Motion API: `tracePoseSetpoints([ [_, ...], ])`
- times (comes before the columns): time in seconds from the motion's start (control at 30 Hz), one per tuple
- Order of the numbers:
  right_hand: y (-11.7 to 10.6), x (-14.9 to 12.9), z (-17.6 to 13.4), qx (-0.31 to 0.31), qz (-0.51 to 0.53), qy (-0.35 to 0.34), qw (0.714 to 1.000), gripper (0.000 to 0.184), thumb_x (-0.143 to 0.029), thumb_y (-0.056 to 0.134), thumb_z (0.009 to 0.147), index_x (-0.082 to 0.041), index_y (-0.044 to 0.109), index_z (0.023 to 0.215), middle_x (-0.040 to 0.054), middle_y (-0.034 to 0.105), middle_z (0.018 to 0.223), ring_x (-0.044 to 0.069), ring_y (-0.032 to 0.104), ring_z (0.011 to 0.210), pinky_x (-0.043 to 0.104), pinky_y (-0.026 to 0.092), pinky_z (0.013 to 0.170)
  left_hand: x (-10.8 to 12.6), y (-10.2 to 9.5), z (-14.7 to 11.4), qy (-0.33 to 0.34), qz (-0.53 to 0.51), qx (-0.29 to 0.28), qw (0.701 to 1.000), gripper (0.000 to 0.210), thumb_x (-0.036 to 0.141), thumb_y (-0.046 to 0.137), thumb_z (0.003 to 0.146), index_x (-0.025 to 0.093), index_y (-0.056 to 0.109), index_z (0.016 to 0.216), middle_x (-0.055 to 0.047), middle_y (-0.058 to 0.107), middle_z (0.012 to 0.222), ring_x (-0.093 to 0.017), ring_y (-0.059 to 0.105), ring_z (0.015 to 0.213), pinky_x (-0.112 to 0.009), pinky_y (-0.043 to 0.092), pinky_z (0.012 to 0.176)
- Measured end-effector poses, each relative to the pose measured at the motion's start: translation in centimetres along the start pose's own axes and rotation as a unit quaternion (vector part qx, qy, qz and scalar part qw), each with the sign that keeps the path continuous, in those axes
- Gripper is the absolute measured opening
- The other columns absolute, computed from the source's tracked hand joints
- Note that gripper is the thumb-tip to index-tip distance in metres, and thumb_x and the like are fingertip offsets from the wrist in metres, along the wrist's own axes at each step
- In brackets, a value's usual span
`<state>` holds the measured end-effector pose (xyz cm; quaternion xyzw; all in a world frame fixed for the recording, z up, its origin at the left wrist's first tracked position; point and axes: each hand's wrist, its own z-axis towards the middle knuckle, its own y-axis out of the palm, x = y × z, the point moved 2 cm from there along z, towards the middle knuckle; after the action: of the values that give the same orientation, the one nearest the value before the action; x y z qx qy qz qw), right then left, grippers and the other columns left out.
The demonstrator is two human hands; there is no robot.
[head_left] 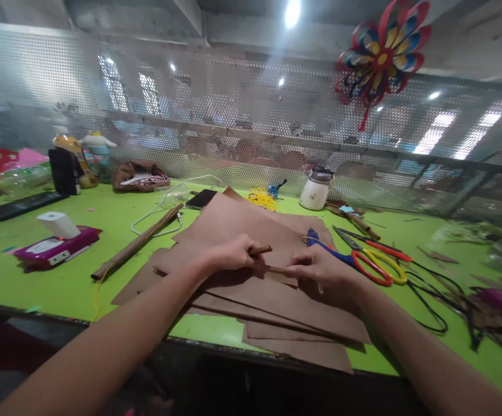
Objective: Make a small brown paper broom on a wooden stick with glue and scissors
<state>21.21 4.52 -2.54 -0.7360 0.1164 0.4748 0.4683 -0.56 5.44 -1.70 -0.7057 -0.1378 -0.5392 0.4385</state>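
Observation:
Over a pile of brown paper sheets [242, 219], my left hand [237, 252] is closed around a narrow brown paper strip [261, 250], whose end sticks out past the fingers. My right hand [316, 267] pinches a thin brown strip [279, 270] that reaches toward the left hand. Whether both ends belong to one folded strip, I cannot tell. Just beyond the right hand lie scissors with red and yellow handles [381, 266] and a tool with blue handles [333, 248].
A rolled brown paper tube [136, 245] and a purple packet [55, 248] with a white charger [58, 224] lie to the left. At the back stand a dark phone [202, 199], yellow string [263, 199] and a white jar [316, 189]. Black cords [433, 294] trail on the right.

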Motion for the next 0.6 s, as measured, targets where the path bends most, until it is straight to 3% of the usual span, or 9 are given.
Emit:
tracePoseSetpoints([
  [0.17, -0.5, -0.3, 0.1, 0.092, 0.121, -0.071, 0.986, 0.037, -0.044, 0.058, 0.08, -0.014, 0.067, 0.1, 0.005, 0.066, 0.077, 0.014, 0.061, 0.066, 0.025, 0.048, 0.06, 0.2, -0.3, -0.5, -0.023, -0.098, 0.009, 0.995, 0.026, 0.03, 0.07, 0.065, 0.009, 0.069, 0.08, 0.002, 0.053, 0.058, -0.007, 0.041, 0.053, -0.022, 0.029, 0.054],
  [0.27, 0.6, -1.4, -0.4, 0.047, 0.181, -0.096, 0.978, 0.044, -0.032, 0.07, 0.072, -0.018, 0.062, 0.113, 0.007, 0.068, 0.093, 0.018, 0.063, 0.081, 0.03, 0.05, 0.071, 0.4, 0.0, -0.7, -0.027, -0.138, -0.017, 0.99, 0.029, 0.031, 0.07, 0.066, 0.01, 0.068, 0.086, 0.001, 0.053, 0.063, -0.006, 0.039, 0.054, -0.021, 0.027, 0.051],
  [0.37, 1.7, -2.6, -1.0, 0.01, 0.219, -0.099, 0.971, 0.038, -0.026, 0.075, 0.066, -0.019, 0.068, 0.102, 0.0077, 0.068, 0.094, 0.019, 0.064, 0.082, 0.031, 0.05, 0.072, 0.6, 0.4, -0.8, -0.034, -0.161, -0.047, 0.985, 0.03, 0.03, 0.072, 0.065, 0.01, 0.068, 0.087, 0.0, 0.056, 0.067, -0.006, 0.041, 0.055, -0.02, 0.028, 0.051],
  [0.47, 1.9, -3.2, -1.3, 0.038, 0.185, -0.144, 0.971, 0.018, -0.028, 0.07, 0.072, -0.018, 0.073, 0.087, 0.0062, 0.068, 0.084, 0.016, 0.062, 0.075, 0.028, 0.049, 0.068, 1.0, 0.7, -0.9, -0.037, -0.162, -0.079, 0.983, 0.031, 0.031, 0.073, 0.064, 0.01, 0.07, 0.086, 0.0, 0.056, 0.064, -0.007, 0.041, 0.054, -0.02, 0.028, 0.05],
  [0.6, 1.8, -3.4, -1.2, 0.055, 0.137, -0.208, 0.967, 0.014, -0.028, 0.066, 0.077, -0.022, 0.074, 0.086, 0.0051, 0.064, 0.086, 0.015, 0.06, 0.076, 0.028, 0.049, 0.07, 1.5, 1.1, -1.1, -0.022, -0.16, -0.102, 0.982, 0.027, 0.033, 0.073, 0.062, 0.012, 0.07, 0.08, 0.001, 0.055, 0.061, -0.007, 0.041, 0.053, -0.02, 0.026, 0.048],
])
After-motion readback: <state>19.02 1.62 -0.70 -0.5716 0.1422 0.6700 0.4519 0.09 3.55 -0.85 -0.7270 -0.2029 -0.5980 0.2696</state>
